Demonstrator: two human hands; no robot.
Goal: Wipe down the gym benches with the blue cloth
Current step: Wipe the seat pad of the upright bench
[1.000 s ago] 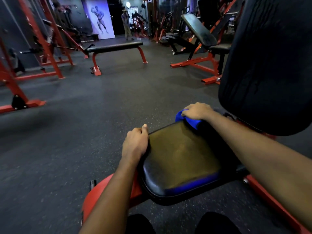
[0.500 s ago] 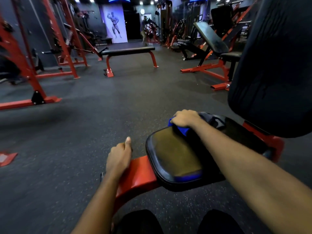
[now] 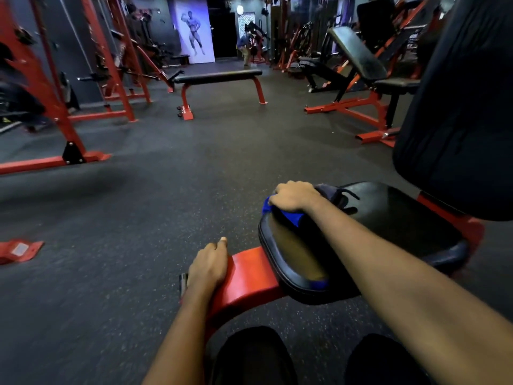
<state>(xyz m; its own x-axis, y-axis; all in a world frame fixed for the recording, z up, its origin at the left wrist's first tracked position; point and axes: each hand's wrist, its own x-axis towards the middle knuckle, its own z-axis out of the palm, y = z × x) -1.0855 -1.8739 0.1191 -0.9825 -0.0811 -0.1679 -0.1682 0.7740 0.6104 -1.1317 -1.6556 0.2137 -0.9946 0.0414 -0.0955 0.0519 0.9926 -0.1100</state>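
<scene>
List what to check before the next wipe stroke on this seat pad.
1. Blue cloth held in the right hand: ok, gripped.
2. Cloth touching the seat pad: ok, at its far edge.
3. Left hand off the pad: ok, it holds the red frame.
4. Pad wiped all over: cannot tell.
5. Backrest wiped: cannot tell.

A poster point(image 3: 194, 31) of a flexing bodybuilder hangs on the far wall. Just right of the poster is a dark doorway point(image 3: 223, 34), and beyond that stands a blurred person point(image 3: 245, 50). Left of the poster and nearer, red racks point(image 3: 59, 112) rise from the dark speckled floor point(image 3: 166, 207). Nearer still, a small red plate point(image 3: 18, 250) lies flat.
</scene>
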